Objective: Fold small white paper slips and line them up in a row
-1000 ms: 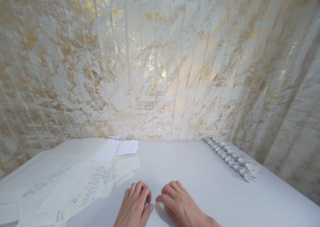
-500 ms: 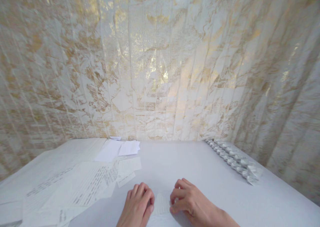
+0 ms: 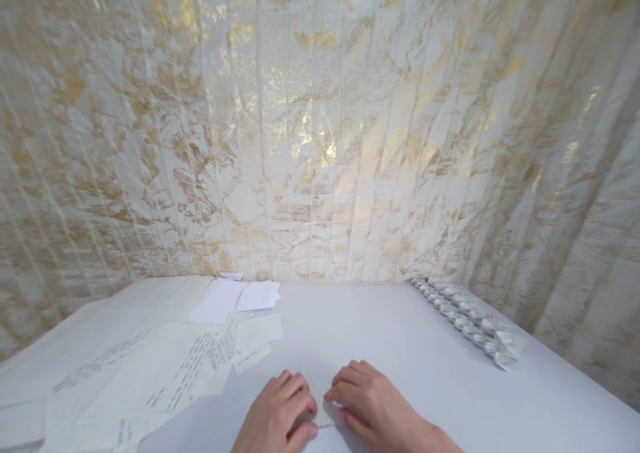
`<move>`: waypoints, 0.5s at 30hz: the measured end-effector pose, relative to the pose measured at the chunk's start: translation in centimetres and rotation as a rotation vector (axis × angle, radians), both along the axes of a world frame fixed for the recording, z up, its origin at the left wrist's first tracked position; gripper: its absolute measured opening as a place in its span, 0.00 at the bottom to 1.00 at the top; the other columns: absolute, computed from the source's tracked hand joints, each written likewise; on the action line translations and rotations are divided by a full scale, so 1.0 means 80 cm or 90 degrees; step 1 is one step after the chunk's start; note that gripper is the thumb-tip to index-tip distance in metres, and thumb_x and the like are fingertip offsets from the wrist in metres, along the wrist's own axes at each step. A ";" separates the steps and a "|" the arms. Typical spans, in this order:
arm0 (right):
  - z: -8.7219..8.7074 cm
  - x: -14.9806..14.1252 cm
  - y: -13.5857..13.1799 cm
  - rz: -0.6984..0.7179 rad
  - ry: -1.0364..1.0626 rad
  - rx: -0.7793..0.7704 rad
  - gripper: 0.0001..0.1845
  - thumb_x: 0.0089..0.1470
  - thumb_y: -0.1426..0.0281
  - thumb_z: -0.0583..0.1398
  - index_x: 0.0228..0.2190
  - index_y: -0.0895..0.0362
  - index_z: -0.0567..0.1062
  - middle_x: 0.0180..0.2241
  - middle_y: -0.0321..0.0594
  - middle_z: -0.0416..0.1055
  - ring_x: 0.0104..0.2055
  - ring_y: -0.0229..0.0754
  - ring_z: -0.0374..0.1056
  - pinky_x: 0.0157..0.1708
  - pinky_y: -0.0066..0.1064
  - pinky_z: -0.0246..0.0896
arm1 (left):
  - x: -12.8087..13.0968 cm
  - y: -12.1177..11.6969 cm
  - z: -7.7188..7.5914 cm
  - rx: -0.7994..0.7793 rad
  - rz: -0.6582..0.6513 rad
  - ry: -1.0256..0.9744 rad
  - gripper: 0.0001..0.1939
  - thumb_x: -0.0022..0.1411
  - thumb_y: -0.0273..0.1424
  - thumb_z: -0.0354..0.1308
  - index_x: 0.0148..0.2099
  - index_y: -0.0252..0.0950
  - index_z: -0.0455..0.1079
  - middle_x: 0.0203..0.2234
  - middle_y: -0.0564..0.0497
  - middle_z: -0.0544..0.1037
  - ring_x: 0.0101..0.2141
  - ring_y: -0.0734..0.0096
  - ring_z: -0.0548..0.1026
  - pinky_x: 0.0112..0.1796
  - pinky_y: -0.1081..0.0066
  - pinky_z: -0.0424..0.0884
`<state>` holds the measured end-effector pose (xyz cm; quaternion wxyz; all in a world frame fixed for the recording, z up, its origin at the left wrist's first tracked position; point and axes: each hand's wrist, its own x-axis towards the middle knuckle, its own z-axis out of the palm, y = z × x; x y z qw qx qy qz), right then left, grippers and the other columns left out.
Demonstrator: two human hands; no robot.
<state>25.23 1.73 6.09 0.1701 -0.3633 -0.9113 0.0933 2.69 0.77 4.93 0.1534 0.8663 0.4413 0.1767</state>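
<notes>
My left hand [image 3: 277, 413] and my right hand [image 3: 373, 406] lie close together on the white table [image 3: 400, 346] near its front edge. Both have their fingers curled and pressed down on a small white folded paper [image 3: 326, 418], which shows only as a sliver between the fingertips. Most of that paper is hidden under the hands.
Printed leaflets [image 3: 165, 373] are spread over the left of the table, with small white folded papers [image 3: 235, 298] behind them. A row of silver blister packs [image 3: 465, 320] runs along the right edge. A gold-patterned curtain [image 3: 320, 126] hangs behind and to the right.
My right hand swung out to the right, baring a strip of the paper, then came back beside the left hand. The two hands have closed over the paper again.
</notes>
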 end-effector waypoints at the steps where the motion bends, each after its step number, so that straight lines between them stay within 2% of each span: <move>1: -0.003 -0.004 0.000 -0.005 -0.007 0.010 0.16 0.52 0.80 0.62 0.42 0.53 0.78 0.39 0.39 0.77 0.40 0.44 0.69 0.42 0.33 0.57 | -0.001 0.001 -0.002 0.022 -0.007 -0.002 0.07 0.58 0.22 0.66 0.36 0.38 0.72 0.36 0.54 0.77 0.40 0.63 0.73 0.44 0.66 0.64; 6: -0.015 -0.016 -0.002 -0.030 -0.024 0.075 0.10 0.51 0.75 0.66 0.37 0.53 0.77 0.36 0.37 0.76 0.37 0.43 0.69 0.38 0.32 0.56 | -0.008 0.003 -0.011 0.199 -0.059 -0.010 0.07 0.61 0.25 0.65 0.34 0.39 0.71 0.32 0.56 0.76 0.34 0.66 0.73 0.37 0.70 0.64; 9: -0.018 -0.021 -0.004 -0.045 -0.039 0.141 0.07 0.50 0.73 0.67 0.33 0.53 0.76 0.32 0.35 0.76 0.34 0.42 0.68 0.35 0.32 0.53 | -0.005 0.004 -0.013 0.346 -0.076 -0.004 0.09 0.69 0.26 0.56 0.33 0.38 0.68 0.30 0.54 0.76 0.32 0.66 0.71 0.34 0.68 0.62; 12: -0.025 -0.028 -0.006 -0.044 -0.058 0.232 0.05 0.51 0.71 0.66 0.27 0.54 0.74 0.28 0.33 0.75 0.30 0.40 0.67 0.31 0.33 0.51 | 0.004 0.003 -0.011 0.523 -0.065 -0.057 0.20 0.74 0.24 0.42 0.30 0.37 0.66 0.28 0.52 0.75 0.31 0.66 0.69 0.35 0.66 0.60; 15: -0.036 -0.034 -0.007 -0.046 -0.079 0.308 0.07 0.51 0.70 0.65 0.26 0.54 0.71 0.25 0.34 0.73 0.27 0.41 0.66 0.26 0.34 0.49 | 0.013 -0.003 -0.006 0.636 -0.051 -0.108 0.22 0.74 0.23 0.40 0.27 0.37 0.65 0.27 0.53 0.75 0.30 0.66 0.69 0.37 0.65 0.60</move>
